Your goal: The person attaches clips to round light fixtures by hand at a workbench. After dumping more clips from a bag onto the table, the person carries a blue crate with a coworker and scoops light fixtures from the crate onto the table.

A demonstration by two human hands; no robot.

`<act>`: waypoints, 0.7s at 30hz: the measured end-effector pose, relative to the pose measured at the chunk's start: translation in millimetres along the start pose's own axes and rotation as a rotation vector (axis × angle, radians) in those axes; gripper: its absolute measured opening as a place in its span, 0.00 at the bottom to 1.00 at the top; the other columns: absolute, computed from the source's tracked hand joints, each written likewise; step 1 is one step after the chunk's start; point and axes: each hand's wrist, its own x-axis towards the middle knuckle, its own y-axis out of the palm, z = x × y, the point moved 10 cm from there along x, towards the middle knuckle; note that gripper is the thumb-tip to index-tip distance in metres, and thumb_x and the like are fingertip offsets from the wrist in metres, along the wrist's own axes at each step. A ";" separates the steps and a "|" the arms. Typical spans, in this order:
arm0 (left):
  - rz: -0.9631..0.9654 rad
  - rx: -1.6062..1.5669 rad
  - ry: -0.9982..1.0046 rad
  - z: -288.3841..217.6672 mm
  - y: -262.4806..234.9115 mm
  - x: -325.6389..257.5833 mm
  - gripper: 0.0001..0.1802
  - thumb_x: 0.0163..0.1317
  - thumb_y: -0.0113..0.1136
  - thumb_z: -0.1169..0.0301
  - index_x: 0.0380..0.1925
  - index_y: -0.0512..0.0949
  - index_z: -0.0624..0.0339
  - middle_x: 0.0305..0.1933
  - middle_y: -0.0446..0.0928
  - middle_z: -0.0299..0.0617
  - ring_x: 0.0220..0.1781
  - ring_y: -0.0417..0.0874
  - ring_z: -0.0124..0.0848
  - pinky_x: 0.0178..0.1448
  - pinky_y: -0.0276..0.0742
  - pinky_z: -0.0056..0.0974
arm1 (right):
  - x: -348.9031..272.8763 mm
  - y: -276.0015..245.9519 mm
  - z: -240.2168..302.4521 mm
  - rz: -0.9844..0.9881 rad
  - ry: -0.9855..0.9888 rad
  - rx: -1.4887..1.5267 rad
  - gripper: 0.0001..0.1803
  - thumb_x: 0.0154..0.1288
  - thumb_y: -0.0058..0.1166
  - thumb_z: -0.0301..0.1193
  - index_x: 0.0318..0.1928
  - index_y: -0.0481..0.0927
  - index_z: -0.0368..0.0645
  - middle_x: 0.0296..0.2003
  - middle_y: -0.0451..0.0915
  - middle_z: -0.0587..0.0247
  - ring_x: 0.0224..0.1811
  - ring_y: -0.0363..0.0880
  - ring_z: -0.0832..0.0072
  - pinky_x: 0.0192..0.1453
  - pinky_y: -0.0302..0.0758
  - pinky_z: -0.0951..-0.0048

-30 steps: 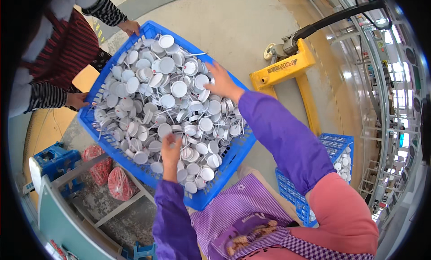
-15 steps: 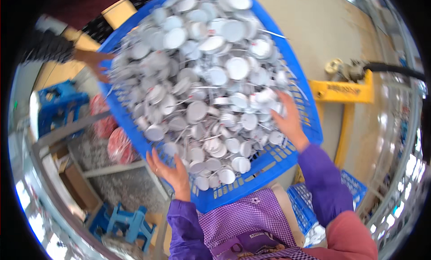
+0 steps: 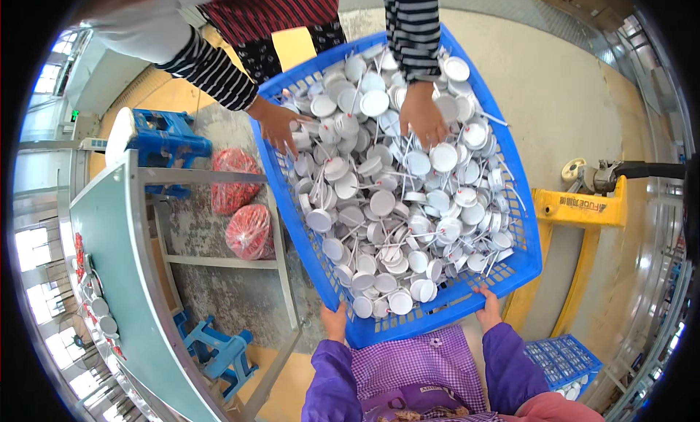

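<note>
A large blue plastic basket (image 3: 437,316) is heaped with white round flat pieces (image 3: 383,203) that have thin white stems or cords. My left hand (image 3: 334,322) grips its near left corner, fingers partly hidden by the rim. Around the near rim, further right, my right hand (image 3: 488,309) is closed. Across from me, a co-worker in striped sleeves has one hand (image 3: 426,115) on the white pieces and the other hand (image 3: 277,126) at the basket's left side.
At the left stands a green-topped table (image 3: 138,276) with a metal frame. Red-filled plastic bags (image 3: 249,232) and blue stools (image 3: 219,353) are near it. A yellow pallet jack (image 3: 580,207) stands right; another blue basket (image 3: 561,360) sits at lower right.
My right hand has left the white pieces for the near rim, and my left hand has moved to the near left corner. The co-worker's hands have come over the pieces.
</note>
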 end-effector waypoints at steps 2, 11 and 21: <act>0.025 -0.075 -0.051 13.4 2.3 7.2 0.16 0.49 0.66 0.73 0.39 0.77 0.66 0.35 0.81 0.45 0.36 0.82 0.34 0.42 0.76 0.39 | 8.9 -4.3 -5.5 0.042 0.055 0.021 0.12 0.58 0.52 0.23 0.44 0.73 0.42 0.36 0.77 0.62 0.40 0.78 0.65 0.50 0.74 0.60; -0.109 0.178 0.139 -5.7 -27.3 -51.1 0.34 0.46 0.68 0.66 0.53 0.68 0.69 0.48 0.75 0.61 0.51 0.77 0.55 0.54 0.71 0.50 | -55.6 33.3 -6.3 0.134 0.148 -0.136 0.09 0.63 0.50 0.30 0.44 0.74 0.44 0.35 0.76 0.64 0.47 0.73 0.71 0.50 0.72 0.64; 0.534 0.447 0.315 -66.0 -21.4 -166.4 0.34 0.51 0.66 0.50 0.48 0.74 0.66 0.39 0.81 0.55 0.41 0.83 0.47 0.44 0.78 0.45 | -139.4 49.7 26.3 0.405 0.134 -0.606 0.12 0.63 0.54 0.32 0.43 0.74 0.40 0.34 0.79 0.57 0.36 0.82 0.65 0.35 0.77 0.68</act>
